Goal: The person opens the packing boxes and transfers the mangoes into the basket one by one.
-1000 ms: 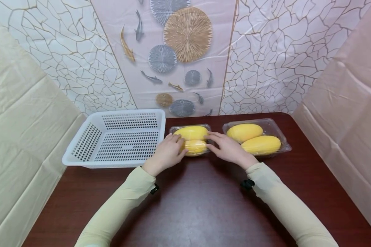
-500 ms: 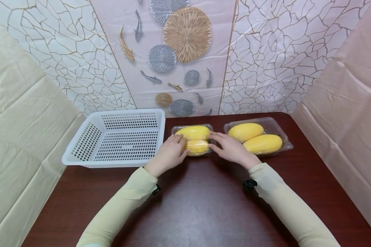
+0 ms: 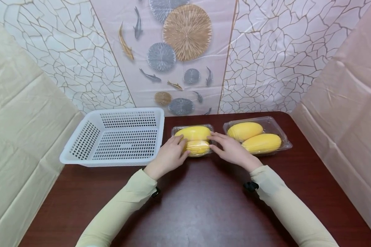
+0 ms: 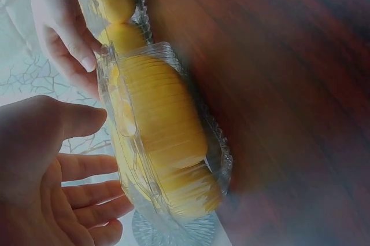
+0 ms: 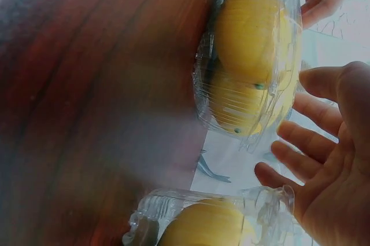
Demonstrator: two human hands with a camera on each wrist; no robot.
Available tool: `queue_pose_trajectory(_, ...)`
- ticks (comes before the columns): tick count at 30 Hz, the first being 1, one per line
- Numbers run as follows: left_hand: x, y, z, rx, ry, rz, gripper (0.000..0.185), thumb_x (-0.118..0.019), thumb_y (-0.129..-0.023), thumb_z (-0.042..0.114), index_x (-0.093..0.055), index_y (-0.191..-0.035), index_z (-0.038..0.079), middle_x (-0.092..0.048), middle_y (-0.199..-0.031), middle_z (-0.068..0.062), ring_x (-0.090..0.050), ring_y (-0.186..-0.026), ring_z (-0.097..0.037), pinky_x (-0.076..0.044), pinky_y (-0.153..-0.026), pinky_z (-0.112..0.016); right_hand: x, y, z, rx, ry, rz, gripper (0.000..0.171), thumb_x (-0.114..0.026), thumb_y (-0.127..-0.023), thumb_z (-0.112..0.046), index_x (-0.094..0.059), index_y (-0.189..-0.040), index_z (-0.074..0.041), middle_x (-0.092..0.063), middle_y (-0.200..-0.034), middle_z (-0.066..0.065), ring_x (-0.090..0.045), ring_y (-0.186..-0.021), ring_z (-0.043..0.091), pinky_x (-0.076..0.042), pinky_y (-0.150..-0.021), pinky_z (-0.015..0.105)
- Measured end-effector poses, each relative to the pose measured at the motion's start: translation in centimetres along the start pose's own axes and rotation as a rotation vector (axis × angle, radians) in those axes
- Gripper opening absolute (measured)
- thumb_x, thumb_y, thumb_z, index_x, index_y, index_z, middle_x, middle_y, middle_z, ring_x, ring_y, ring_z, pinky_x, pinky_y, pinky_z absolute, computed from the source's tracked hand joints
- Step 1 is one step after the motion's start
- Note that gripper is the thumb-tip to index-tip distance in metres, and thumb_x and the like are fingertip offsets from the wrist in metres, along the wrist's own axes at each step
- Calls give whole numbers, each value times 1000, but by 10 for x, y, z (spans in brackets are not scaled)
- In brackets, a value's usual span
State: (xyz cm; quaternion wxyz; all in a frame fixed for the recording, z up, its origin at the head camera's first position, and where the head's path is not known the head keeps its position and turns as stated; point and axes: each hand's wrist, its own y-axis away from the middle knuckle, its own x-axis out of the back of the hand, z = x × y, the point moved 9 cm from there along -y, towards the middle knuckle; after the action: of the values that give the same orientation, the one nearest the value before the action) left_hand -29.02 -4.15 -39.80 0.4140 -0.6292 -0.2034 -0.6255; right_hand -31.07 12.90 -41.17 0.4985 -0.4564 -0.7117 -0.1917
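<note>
A clear plastic clamshell box (image 3: 208,126) with yellow, oval, mango-like fruits (image 3: 193,133) rests on the table between both hands. At its left end my left hand (image 3: 169,153) touches the lid with loosely bent, spread fingers. On the opposite end lie the fingertips of my right hand (image 3: 230,148), also spread. The left wrist view shows the left thumb and fingers (image 4: 87,168) right at the lid's edge, not curled round it. In the right wrist view, right fingers (image 5: 303,136) stand beside the lid, and small green spots show on the fruits (image 5: 248,37).
A second clear box (image 3: 270,126) with two yellow fruits (image 3: 261,143) stands to the right, close to my right hand. On the left is a white perforated basket (image 3: 123,145) with nothing inside. Patterned cloth (image 3: 179,79) hangs behind the dark red-brown table (image 3: 191,206).
Early on, both boxes and both hands shifted slightly to the right. Over the last half second the hands have kept their place on the box, while the head view has tilted a little.
</note>
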Motion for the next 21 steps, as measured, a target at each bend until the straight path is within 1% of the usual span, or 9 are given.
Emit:
queue_pose_trajectory(4, -1, 1, 3, -2, 11, 0, 45, -63, -100, 29, -60, -133, -2, -57, -137, -24, -50, -134, -35, -32, -117, -46, 2, 5, -2, 8, -7, 10, 46, -59, -103, -28, -57, -142, -5, -44, -154, 18, -42, -141, 34, -40, -109, 54)
queue_pose_trajectory(8, 0, 6, 4, -2, 29, 19, 45, -63, -100, 28, -59, -133, -3, -57, -136, -25, -51, -132, -37, -34, -116, -47, 2, 8, -5, 21, -5, 17, 45, -60, -102, -26, -57, -141, -3, -44, -153, 19, -45, -139, 34, -43, -107, 53)
queue_pose_trajectory(13, 0, 12, 5, -12, 68, 60, 44, -65, -99, 25, -60, -132, -5, -57, -135, -26, -52, -130, -39, -36, -114, -49, -1, 10, -6, 16, -9, 11, 45, -61, -102, -26, -57, -141, -3, -44, -153, 19, -48, -136, 34, -45, -104, 52)
queue_pose_trajectory(21, -2, 14, 5, -23, 106, 94, 45, -66, -98, 25, -60, -132, -5, -57, -136, -26, -51, -131, -39, -36, -113, -49, 2, 15, -7, 19, -8, 35, 45, -62, -102, -25, -58, -140, -2, -45, -151, 20, -49, -135, 33, -45, -105, 52)
